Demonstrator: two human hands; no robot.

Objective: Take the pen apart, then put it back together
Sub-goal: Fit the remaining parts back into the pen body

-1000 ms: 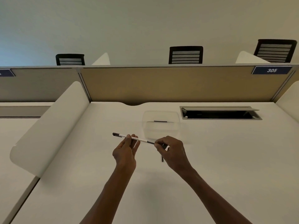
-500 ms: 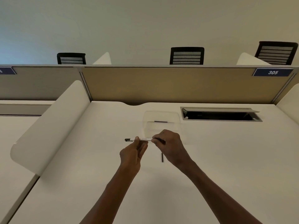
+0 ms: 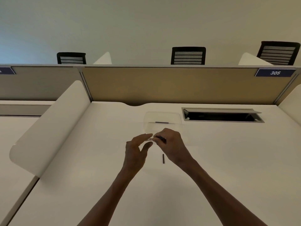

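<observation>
A thin white pen (image 3: 150, 139) is held level above the white desk (image 3: 228, 160), between both hands. My left hand (image 3: 137, 150) holds the barrel lightly between thumb and fairly straight fingers, which hide most of it. My right hand (image 3: 171, 144) pinches the pen's dark right end (image 3: 161, 138). A small dark pen part (image 3: 163, 158) lies on the desk just below the hands. A clear plastic tray (image 3: 162, 117) behind the hands holds another dark piece (image 3: 161, 122).
An open cable hatch (image 3: 223, 115) is set in the desk at the back right. A tan partition (image 3: 162, 85) closes the back, and a white curved divider (image 3: 48, 128) runs along the left. Black chairs (image 3: 188, 55) stand beyond the partition.
The hands have come closer together and moved slightly away from me. Less of the pen sticks out to the left of my left hand. The loose dark part has stayed on the desk.
</observation>
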